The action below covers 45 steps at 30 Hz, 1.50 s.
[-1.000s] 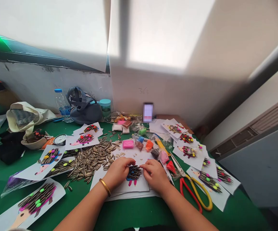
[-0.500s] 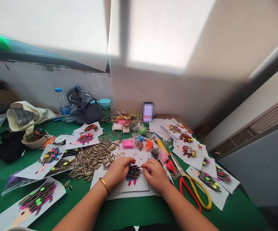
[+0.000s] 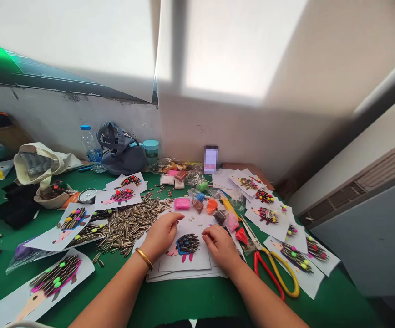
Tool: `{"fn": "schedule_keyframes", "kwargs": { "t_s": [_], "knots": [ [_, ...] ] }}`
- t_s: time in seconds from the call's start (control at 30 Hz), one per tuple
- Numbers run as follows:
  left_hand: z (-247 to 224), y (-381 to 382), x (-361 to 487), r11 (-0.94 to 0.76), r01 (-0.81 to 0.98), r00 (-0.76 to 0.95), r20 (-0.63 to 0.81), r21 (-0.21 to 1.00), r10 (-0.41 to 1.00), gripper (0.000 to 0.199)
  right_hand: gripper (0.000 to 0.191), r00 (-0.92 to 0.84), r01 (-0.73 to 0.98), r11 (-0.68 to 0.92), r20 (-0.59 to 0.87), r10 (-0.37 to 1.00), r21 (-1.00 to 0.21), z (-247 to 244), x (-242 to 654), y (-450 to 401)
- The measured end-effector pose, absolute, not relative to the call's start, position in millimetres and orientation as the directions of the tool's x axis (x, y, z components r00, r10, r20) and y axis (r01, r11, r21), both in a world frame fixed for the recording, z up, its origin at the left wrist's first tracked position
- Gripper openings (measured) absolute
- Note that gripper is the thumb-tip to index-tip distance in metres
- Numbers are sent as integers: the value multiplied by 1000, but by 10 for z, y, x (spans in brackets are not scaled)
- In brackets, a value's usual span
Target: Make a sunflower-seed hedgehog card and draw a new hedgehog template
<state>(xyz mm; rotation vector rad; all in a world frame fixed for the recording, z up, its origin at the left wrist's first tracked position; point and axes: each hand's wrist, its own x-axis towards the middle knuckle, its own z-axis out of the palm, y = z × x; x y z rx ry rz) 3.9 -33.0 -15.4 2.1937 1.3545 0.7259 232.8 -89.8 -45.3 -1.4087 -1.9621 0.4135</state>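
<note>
On a stack of white paper (image 3: 197,269) lies a hedgehog picture (image 3: 188,244), with dark striped seeds as spines, a blue body edge and pink feet. My left hand (image 3: 163,231), a gold bangle (image 3: 144,258) at its wrist, hovers at the picture's upper left. Its fingers stretch forward, slightly apart, and I see nothing in them. To the right of the hedgehog is my right hand (image 3: 220,245), thumb and fingertips pinched together. Whatever may be between them is too small to make out. A few pale seeds (image 3: 200,223) lie just above the picture.
A heap of sunflower seeds (image 3: 129,225) spreads to the left. Bagged clay lumps (image 3: 212,206) and a pink clay block (image 3: 182,203) sit behind my hands. Scissors (image 3: 275,264) with red and yellow handles lie at right. Other hedgehog pictures (image 3: 267,214) flank both sides; a phone (image 3: 211,159) stands behind.
My left hand has lifted up and back from the hedgehog, uncovering its left side and head. My right hand has hardly moved. The view has shifted slightly.
</note>
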Motion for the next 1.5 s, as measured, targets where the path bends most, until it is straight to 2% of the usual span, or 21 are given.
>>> {"fn": "schedule_keyframes", "kwargs": {
  "t_s": [0.1,0.23,0.33,0.43,0.5,0.8,0.93,1.0,1.1,1.5],
  "knots": [
    [-14,-306,-40,-401,717,336,221,570,916,25,18,-169,710,353,339,925,-609,-485,2357,-884],
    [239,-325,-144,-327,845,289,153,423,945,15,25,-172,734,371,374,912,-568,-556,2361,-882],
    [362,-409,-190,-330,883,334,48,333,941,9,27,-187,777,367,369,910,-512,-585,2346,-898],
    [352,-551,-208,-373,881,411,-78,292,908,17,27,-204,829,345,336,920,-441,-578,2329,-928],
    [280,-655,-211,-397,878,438,-112,268,892,27,26,-210,850,330,310,927,-411,-562,2321,-946],
    [14,-854,-209,-312,919,343,-98,242,934,48,19,-214,844,333,304,928,-420,-588,2305,-939],
    [-2,-830,-228,-314,917,341,-75,246,937,74,28,-198,873,319,330,923,-368,-616,2300,-943],
    [0,-812,-239,-318,918,345,-82,238,935,80,34,-194,898,298,317,928,-323,-608,2300,-945],
    [13,-790,-249,-335,915,362,-91,223,928,77,30,-210,905,299,294,932,-302,-577,2308,-943],
    [20,-787,-269,-355,905,385,-96,233,918,74,18,-237,863,353,328,915,-362,-585,2348,-912]
  ]
}}
